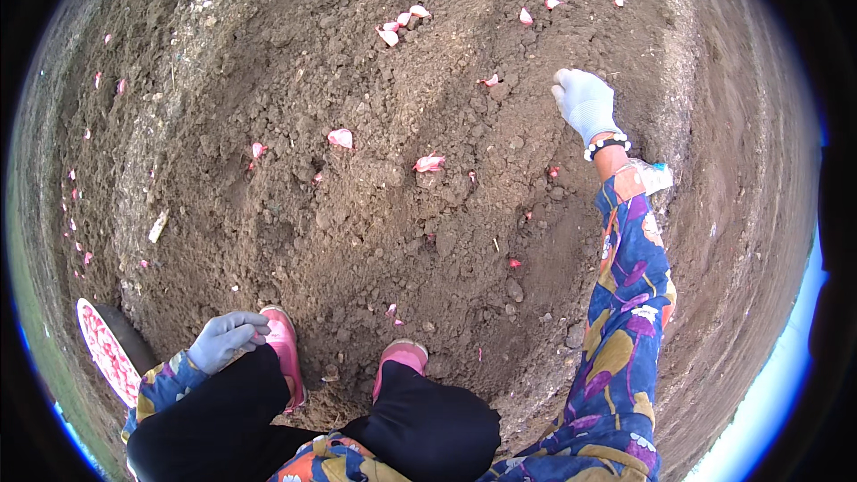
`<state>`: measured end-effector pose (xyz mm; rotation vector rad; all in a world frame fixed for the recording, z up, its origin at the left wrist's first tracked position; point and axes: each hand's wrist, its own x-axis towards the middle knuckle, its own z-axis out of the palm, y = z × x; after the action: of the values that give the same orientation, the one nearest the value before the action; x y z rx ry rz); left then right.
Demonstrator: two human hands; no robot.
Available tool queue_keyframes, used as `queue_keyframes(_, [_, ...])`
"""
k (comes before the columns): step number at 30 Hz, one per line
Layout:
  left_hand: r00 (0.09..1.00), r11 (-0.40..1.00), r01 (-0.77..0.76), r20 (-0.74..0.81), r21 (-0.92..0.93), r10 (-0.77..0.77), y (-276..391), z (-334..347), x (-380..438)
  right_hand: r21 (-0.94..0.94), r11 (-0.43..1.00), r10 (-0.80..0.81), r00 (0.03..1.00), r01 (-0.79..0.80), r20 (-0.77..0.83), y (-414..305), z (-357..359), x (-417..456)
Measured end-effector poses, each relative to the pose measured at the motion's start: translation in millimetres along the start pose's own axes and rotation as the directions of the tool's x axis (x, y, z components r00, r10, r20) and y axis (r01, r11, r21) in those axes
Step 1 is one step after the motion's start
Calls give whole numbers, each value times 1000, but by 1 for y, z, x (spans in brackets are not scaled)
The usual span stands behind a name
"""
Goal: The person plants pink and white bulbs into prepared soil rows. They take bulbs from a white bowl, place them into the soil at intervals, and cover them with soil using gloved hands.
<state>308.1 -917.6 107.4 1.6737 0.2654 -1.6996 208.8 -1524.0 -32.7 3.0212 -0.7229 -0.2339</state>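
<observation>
My left hand (229, 340), in a pale grey glove, is beside my left knee with a small pink clove (256, 335) between its fingers. My right hand (581, 99), gloved and with a beaded bracelet at the wrist, reaches out over the soil at the right; its fingers are curled down and partly hidden, so whether it holds anything does not show. Pink garlic cloves lie scattered on the soil, among them one (341, 138) near the middle, one (429, 163) right of it, a small cluster (390, 36) farther out and one (525, 16) above my right hand.
A container full of pink cloves (107, 353) stands at the lower left, near my left arm. A clear plastic bottle (653, 176) lies behind my right wrist. My pink shoes (284, 355) rest on the loose, clumpy soil. A pale stick-like piece (159, 226) lies at the left.
</observation>
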Motion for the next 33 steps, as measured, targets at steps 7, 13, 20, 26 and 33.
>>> queue_keyframes(7, [997,997,-67,47,26,66,22,9,9,-18,998,-52,998,53,38,-79,52,43])
queue_keyframes(13, [994,996,-39,-107,-80,31,-13,-17,-2,-25,999,37,993,-34,111,-76,82,65])
queue_keyframes(20, [999,982,-45,-32,-182,39,-30,-21,-9,108,993,25,979,-48,203,-42,25,86])
queue_keyframes(26, [969,930,-96,-245,-355,6,-74,-58,-21,150,936,335,935,-317,-113,-22,24,135])
queue_keyframes(33, [918,847,-119,-382,-517,-104,-115,-63,-54,246,963,142,981,-106,-130,2,59,143])
